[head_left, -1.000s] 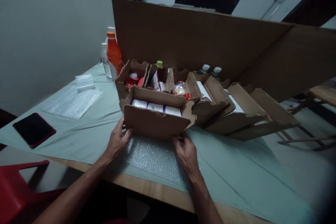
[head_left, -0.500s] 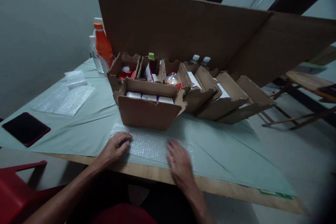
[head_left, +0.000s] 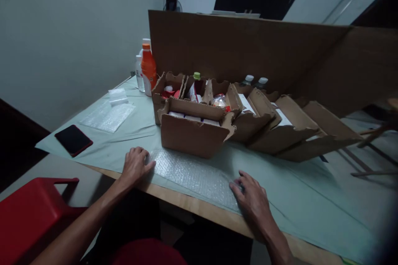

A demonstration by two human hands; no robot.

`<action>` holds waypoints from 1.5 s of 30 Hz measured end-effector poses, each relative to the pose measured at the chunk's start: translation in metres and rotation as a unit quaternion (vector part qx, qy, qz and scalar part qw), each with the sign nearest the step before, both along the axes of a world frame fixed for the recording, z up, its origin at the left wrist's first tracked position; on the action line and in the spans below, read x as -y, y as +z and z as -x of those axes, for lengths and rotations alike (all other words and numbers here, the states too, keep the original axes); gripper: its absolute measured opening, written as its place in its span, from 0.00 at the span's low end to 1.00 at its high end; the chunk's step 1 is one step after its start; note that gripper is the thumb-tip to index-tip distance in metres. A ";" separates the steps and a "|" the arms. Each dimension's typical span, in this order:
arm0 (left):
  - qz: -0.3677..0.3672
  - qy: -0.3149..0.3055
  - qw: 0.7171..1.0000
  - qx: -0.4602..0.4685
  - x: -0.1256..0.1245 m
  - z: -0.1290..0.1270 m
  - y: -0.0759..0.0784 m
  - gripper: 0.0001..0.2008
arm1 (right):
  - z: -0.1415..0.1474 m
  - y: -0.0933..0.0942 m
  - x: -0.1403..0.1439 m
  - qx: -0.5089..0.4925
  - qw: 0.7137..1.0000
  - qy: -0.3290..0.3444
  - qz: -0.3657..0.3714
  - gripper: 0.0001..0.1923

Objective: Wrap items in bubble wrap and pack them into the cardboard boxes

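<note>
A clear sheet of bubble wrap [head_left: 192, 174] lay flat on the pale green cloth [head_left: 280, 182] at lower centre, with the left hand [head_left: 134, 166] pressing its left edge and the right hand [head_left: 253, 198] its right edge, both open and flat, gripping nothing. Just behind it stood an open brown cardboard box [head_left: 194, 134] holding white packets, not on the sheet. By the look of it, the spreading was done while wrapping had not begun.

orange bottle [head_left: 148, 67], dark phone [head_left: 74, 140], red chair [head_left: 29, 211], perhaps plastic
</note>
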State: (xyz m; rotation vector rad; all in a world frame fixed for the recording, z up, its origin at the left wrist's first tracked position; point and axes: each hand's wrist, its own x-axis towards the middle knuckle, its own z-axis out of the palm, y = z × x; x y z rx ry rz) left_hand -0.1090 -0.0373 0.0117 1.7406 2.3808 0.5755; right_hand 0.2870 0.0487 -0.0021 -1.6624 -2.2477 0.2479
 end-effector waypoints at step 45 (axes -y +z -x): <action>-0.003 -0.042 0.963 0.265 0.046 0.043 0.005 0.32 | 0.222 0.025 0.092 -0.519 0.788 0.101 0.317 0.29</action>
